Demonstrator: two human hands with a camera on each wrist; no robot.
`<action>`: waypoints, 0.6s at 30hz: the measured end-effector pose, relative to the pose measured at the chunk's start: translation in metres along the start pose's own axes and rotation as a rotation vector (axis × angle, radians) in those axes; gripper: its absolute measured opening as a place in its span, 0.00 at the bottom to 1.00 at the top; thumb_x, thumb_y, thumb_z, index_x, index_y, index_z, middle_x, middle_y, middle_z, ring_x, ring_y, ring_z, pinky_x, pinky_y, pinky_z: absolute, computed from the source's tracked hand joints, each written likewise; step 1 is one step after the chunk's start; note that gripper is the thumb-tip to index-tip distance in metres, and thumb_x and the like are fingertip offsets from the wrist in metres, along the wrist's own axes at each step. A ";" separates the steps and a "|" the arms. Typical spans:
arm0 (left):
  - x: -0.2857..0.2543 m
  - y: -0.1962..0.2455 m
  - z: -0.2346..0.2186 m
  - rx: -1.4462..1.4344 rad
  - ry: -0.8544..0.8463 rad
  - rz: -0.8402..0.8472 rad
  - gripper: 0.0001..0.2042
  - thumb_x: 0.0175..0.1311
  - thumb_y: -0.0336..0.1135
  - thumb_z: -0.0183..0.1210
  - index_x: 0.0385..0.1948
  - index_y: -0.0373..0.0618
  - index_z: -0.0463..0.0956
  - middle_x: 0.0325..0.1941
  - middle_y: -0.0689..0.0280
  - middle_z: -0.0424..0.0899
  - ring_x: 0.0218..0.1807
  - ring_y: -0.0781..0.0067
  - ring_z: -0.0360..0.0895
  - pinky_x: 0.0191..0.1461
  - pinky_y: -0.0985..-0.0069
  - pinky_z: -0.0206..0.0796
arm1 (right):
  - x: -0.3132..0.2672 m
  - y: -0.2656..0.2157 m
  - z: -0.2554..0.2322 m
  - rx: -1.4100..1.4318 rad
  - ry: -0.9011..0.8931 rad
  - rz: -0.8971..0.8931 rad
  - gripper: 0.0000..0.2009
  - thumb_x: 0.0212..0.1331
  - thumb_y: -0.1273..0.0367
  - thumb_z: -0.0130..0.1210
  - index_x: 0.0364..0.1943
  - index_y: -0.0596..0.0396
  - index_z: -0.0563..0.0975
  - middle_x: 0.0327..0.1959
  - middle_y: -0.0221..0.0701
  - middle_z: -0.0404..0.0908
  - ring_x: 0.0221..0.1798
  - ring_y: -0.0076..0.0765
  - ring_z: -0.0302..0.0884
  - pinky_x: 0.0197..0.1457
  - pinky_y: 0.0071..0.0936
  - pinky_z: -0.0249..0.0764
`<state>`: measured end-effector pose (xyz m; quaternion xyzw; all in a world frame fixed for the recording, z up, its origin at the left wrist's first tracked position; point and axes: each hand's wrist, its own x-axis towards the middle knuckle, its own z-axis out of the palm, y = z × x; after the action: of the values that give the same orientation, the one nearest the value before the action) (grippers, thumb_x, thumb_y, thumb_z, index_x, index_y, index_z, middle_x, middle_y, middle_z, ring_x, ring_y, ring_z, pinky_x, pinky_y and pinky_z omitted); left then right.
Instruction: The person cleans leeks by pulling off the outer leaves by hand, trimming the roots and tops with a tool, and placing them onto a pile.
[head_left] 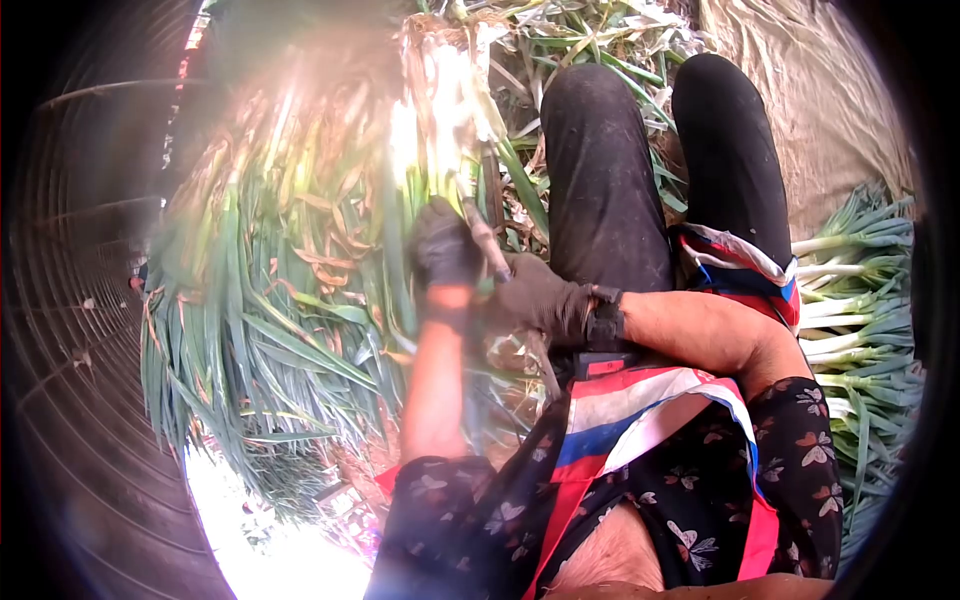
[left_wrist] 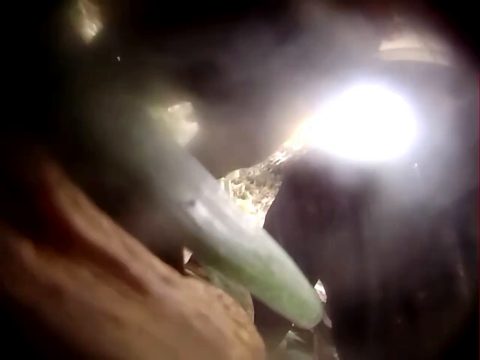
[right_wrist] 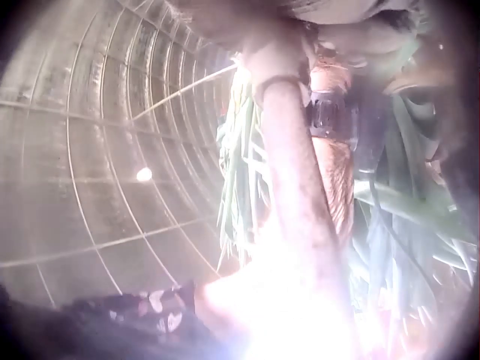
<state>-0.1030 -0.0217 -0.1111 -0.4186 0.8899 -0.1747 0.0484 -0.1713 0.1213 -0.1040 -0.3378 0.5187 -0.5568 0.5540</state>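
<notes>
In the head view my left hand [head_left: 440, 245], in a dark glove, grips a bunch of green onions [head_left: 428, 180]. Their pale stems point away from me into bright glare. My right hand [head_left: 543, 300], also gloved, holds a slim, pale, tube-like tool [head_left: 484, 238] slantwise, its far end beside the stems. The right wrist view shows the tool's long, round shaft [right_wrist: 295, 150] up close, with my left forearm [right_wrist: 334, 180] behind it. A blurred green stalk [left_wrist: 247, 255] crosses the left wrist view; there my left fingers are hidden.
A large heap of untrimmed green onions [head_left: 270, 290] lies to my left, with dry leaves among them. Cleaned green onions [head_left: 840, 320] are stacked at my right. Loose leaf scraps [head_left: 600, 30] lie beyond my knees, near a tan cloth [head_left: 790, 110]. A ribbed dark wall [head_left: 90, 300] curves along the left.
</notes>
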 end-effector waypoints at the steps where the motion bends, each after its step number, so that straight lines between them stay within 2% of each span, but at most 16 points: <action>1: 0.004 0.002 0.005 -0.062 0.031 -0.016 0.18 0.58 0.39 0.60 0.43 0.37 0.69 0.39 0.56 0.76 0.40 0.60 0.76 0.44 0.66 0.72 | 0.019 0.023 -0.001 0.089 -0.088 0.056 0.11 0.53 0.66 0.57 0.32 0.63 0.79 0.25 0.45 0.80 0.31 0.43 0.81 0.35 0.38 0.77; 3: 0.013 -0.007 0.005 -0.214 -0.117 -0.054 0.18 0.55 0.37 0.63 0.42 0.36 0.70 0.40 0.54 0.78 0.42 0.58 0.77 0.44 0.66 0.72 | 0.010 0.003 -0.006 0.300 -0.065 0.237 0.11 0.54 0.66 0.53 0.31 0.61 0.79 0.25 0.47 0.80 0.31 0.47 0.83 0.35 0.39 0.78; 5: 0.019 -0.018 0.002 -0.357 -0.222 -0.040 0.17 0.55 0.36 0.62 0.41 0.36 0.71 0.39 0.52 0.79 0.42 0.56 0.79 0.43 0.65 0.73 | 0.035 0.053 0.001 0.274 -0.044 0.163 0.11 0.54 0.65 0.54 0.29 0.60 0.80 0.25 0.46 0.81 0.30 0.45 0.82 0.34 0.39 0.78; 7: 0.012 -0.031 0.002 -0.485 -0.302 0.028 0.14 0.59 0.36 0.58 0.40 0.35 0.74 0.37 0.51 0.81 0.38 0.55 0.81 0.40 0.64 0.73 | 0.045 0.063 0.002 0.026 -0.037 0.003 0.08 0.54 0.69 0.54 0.33 0.60 0.78 0.26 0.42 0.80 0.29 0.39 0.81 0.31 0.35 0.76; 8: -0.001 -0.035 -0.008 -0.628 -0.337 0.013 0.14 0.59 0.36 0.59 0.41 0.35 0.76 0.37 0.52 0.82 0.37 0.57 0.80 0.40 0.65 0.73 | 0.036 0.051 0.000 -0.208 -0.045 -0.115 0.08 0.54 0.72 0.55 0.37 0.61 0.77 0.27 0.38 0.80 0.29 0.34 0.79 0.28 0.31 0.74; 10: -0.025 -0.039 -0.038 -0.915 -0.410 -0.049 0.15 0.59 0.35 0.59 0.44 0.35 0.77 0.38 0.53 0.83 0.37 0.60 0.80 0.42 0.67 0.72 | 0.021 0.023 -0.002 -0.315 -0.025 -0.081 0.09 0.53 0.73 0.56 0.38 0.61 0.77 0.28 0.38 0.80 0.29 0.35 0.78 0.28 0.31 0.73; 11: -0.035 -0.038 -0.056 -1.060 -0.441 -0.090 0.16 0.58 0.35 0.60 0.45 0.35 0.77 0.39 0.53 0.83 0.38 0.61 0.80 0.43 0.68 0.72 | 0.016 0.006 -0.003 -0.189 0.008 0.065 0.09 0.51 0.70 0.58 0.35 0.60 0.79 0.28 0.40 0.81 0.30 0.43 0.79 0.31 0.35 0.74; 12: -0.044 -0.043 -0.055 -1.143 -0.477 -0.118 0.17 0.58 0.35 0.60 0.47 0.35 0.77 0.39 0.54 0.83 0.39 0.63 0.79 0.44 0.69 0.71 | 0.013 -0.004 -0.004 -0.065 0.042 0.210 0.09 0.49 0.67 0.59 0.32 0.59 0.80 0.28 0.43 0.82 0.30 0.50 0.80 0.34 0.39 0.75; 14: -0.062 -0.053 -0.051 -1.305 -0.545 -0.185 0.19 0.57 0.34 0.61 0.49 0.35 0.77 0.41 0.56 0.83 0.41 0.66 0.79 0.45 0.70 0.71 | 0.009 -0.009 -0.004 0.173 0.036 0.148 0.13 0.49 0.69 0.62 0.39 0.60 0.77 0.28 0.34 0.79 0.29 0.33 0.78 0.30 0.30 0.73; 15: -0.071 -0.060 -0.037 -1.302 -0.533 -0.155 0.19 0.57 0.35 0.61 0.49 0.35 0.77 0.40 0.56 0.83 0.41 0.66 0.79 0.45 0.70 0.71 | 0.008 -0.010 -0.004 0.291 0.037 0.114 0.17 0.48 0.70 0.64 0.42 0.61 0.75 0.28 0.29 0.78 0.29 0.24 0.76 0.28 0.25 0.73; 16: -0.078 -0.067 -0.024 -1.297 -0.522 -0.123 0.19 0.57 0.35 0.61 0.49 0.35 0.77 0.40 0.56 0.83 0.41 0.66 0.79 0.45 0.70 0.71 | 0.008 -0.009 -0.004 0.233 0.047 0.118 0.17 0.47 0.71 0.64 0.42 0.61 0.74 0.28 0.30 0.78 0.29 0.25 0.76 0.29 0.25 0.73; 17: -0.078 -0.070 -0.026 -1.084 -0.574 -0.045 0.17 0.58 0.36 0.59 0.46 0.34 0.77 0.37 0.59 0.83 0.39 0.67 0.79 0.44 0.71 0.71 | 0.009 -0.007 -0.004 0.178 0.058 0.122 0.17 0.47 0.71 0.65 0.41 0.61 0.74 0.28 0.30 0.77 0.29 0.25 0.76 0.30 0.25 0.74; 18: -0.084 -0.076 -0.016 -1.056 -0.560 -0.037 0.17 0.58 0.36 0.58 0.45 0.34 0.78 0.36 0.60 0.83 0.38 0.67 0.79 0.43 0.72 0.71 | 0.008 -0.007 -0.003 0.124 0.068 0.126 0.17 0.46 0.71 0.65 0.41 0.61 0.74 0.28 0.30 0.77 0.29 0.25 0.76 0.31 0.25 0.74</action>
<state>0.0031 0.0021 -0.0744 -0.4317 0.8023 0.4072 0.0633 -0.1771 0.1126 -0.0997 -0.2505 0.5219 -0.5631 0.5898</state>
